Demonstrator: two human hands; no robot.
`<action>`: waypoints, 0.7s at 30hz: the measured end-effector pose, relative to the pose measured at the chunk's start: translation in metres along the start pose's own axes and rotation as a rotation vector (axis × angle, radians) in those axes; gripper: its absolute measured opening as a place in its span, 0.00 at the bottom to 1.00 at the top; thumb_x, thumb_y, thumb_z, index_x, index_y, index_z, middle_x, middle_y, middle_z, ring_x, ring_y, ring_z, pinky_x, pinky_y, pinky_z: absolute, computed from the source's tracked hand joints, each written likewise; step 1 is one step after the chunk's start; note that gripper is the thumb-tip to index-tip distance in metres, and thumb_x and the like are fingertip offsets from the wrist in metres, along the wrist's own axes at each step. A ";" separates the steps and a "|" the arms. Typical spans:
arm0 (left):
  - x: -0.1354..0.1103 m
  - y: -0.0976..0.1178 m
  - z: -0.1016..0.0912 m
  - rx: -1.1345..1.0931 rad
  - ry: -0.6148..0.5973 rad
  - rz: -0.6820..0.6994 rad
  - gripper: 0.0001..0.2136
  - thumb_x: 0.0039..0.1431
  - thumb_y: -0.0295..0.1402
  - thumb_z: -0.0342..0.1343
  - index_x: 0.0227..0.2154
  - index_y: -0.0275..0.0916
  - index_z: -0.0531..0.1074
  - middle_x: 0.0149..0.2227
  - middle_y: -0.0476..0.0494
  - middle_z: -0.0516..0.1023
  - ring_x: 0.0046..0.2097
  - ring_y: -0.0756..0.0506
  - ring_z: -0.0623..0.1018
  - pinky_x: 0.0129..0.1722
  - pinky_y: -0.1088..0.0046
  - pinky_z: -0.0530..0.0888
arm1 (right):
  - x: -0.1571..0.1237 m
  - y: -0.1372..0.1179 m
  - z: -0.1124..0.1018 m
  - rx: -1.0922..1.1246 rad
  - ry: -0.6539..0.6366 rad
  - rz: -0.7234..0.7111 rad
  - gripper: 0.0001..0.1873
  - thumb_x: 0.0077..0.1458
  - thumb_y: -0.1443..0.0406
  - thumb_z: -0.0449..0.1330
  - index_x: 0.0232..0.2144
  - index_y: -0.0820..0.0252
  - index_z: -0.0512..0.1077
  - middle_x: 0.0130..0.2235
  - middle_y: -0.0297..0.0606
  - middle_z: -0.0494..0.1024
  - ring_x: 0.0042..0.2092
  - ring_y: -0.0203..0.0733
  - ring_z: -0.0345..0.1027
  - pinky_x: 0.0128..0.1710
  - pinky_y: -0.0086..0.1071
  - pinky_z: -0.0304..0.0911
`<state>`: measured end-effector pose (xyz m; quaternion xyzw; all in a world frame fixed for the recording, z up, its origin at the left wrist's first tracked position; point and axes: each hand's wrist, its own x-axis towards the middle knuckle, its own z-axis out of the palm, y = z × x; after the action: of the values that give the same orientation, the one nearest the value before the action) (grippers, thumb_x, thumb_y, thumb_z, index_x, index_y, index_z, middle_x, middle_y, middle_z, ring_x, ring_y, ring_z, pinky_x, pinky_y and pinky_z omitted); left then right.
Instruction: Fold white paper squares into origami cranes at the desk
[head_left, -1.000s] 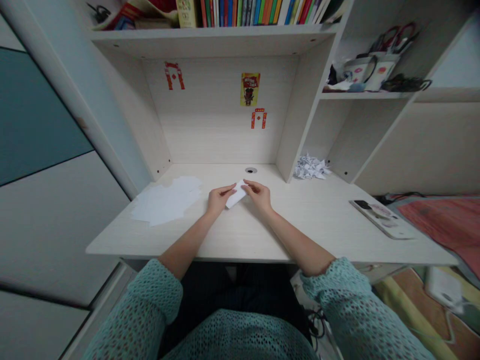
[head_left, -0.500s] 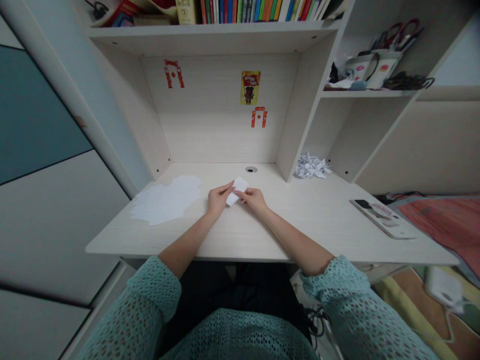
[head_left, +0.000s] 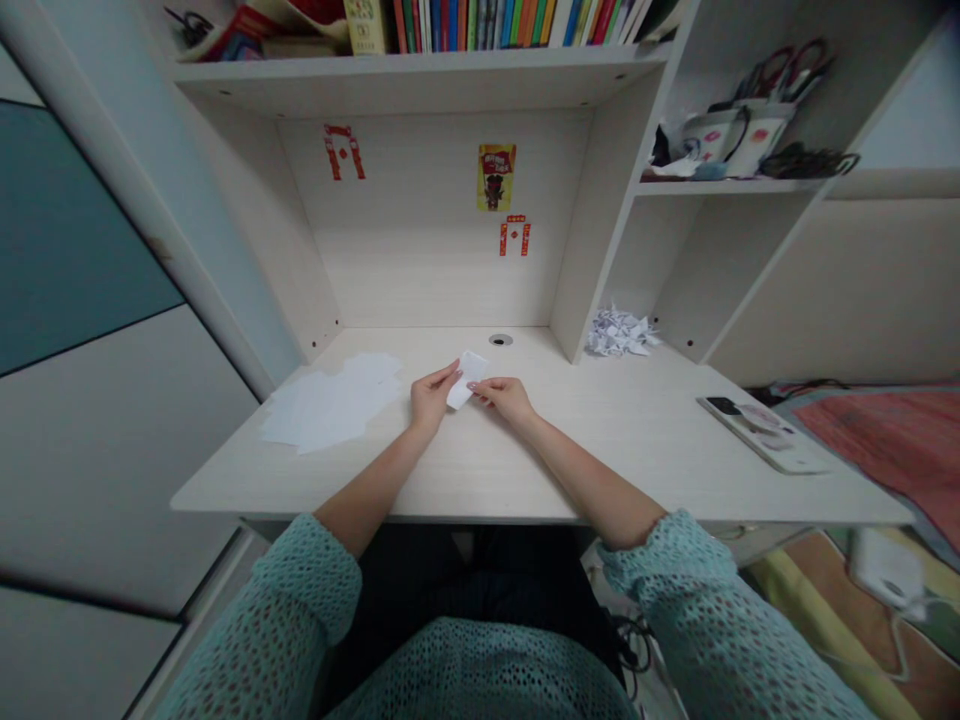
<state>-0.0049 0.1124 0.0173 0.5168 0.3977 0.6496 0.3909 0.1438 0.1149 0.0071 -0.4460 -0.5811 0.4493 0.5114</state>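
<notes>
A small white sheet of paper (head_left: 466,378) is held between my hands above the middle of the desk. My left hand (head_left: 433,396) pinches its left edge between thumb and fingers. On the other side, my right hand (head_left: 505,397) is closed with its fingertips on the paper's right edge. Whether the sheet has a fold in it is too small to tell. To the left, a spread of overlapping white paper sheets (head_left: 334,402) lies flat on the desk.
A heap of folded or torn white paper pieces (head_left: 619,332) sits in the right cubby. A phone (head_left: 761,435) lies on the desk (head_left: 480,490) at the right. Cups with scissors and pens (head_left: 750,135) stand on a shelf above, and books (head_left: 510,25) line the top shelf.
My hands have moved slightly apart, the left one a little to the left with the paper. More of the sheet's face shows between them. The whole view has shifted slightly.
</notes>
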 end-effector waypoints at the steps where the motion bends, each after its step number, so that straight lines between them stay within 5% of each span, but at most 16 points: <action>1: 0.000 0.000 0.000 -0.008 0.003 -0.008 0.17 0.45 0.34 0.63 0.40 0.35 0.76 0.44 0.39 0.78 0.44 0.43 0.77 0.46 0.67 0.71 | 0.001 0.001 0.000 -0.009 0.002 0.003 0.22 0.37 0.49 0.64 0.23 0.64 0.76 0.22 0.38 0.74 0.22 0.33 0.59 0.22 0.28 0.52; 9: 0.001 0.000 0.000 -0.026 -0.092 -0.103 0.34 0.44 0.38 0.64 0.56 0.37 0.63 0.34 0.41 0.80 0.32 0.47 0.77 0.33 0.74 0.72 | 0.003 0.004 -0.004 0.019 0.048 -0.026 0.22 0.35 0.49 0.65 0.20 0.64 0.74 0.21 0.36 0.73 0.21 0.32 0.57 0.22 0.28 0.51; 15: 0.003 -0.007 -0.002 0.061 -0.165 -0.148 0.24 0.41 0.40 0.64 0.42 0.33 0.74 0.40 0.36 0.79 0.37 0.43 0.78 0.37 0.70 0.72 | 0.000 -0.001 -0.005 0.047 0.081 -0.003 0.22 0.35 0.49 0.66 0.21 0.64 0.75 0.21 0.37 0.74 0.22 0.32 0.58 0.22 0.28 0.53; 21: 0.006 -0.003 -0.006 0.170 -0.217 -0.152 0.24 0.41 0.41 0.64 0.43 0.33 0.73 0.35 0.36 0.80 0.33 0.44 0.78 0.34 0.70 0.72 | -0.002 -0.010 -0.006 0.054 0.077 0.022 0.20 0.35 0.50 0.66 0.21 0.63 0.76 0.23 0.37 0.75 0.23 0.33 0.59 0.23 0.28 0.55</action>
<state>-0.0117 0.1181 0.0152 0.5834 0.4447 0.5225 0.4347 0.1494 0.1114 0.0167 -0.4554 -0.5439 0.4529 0.5401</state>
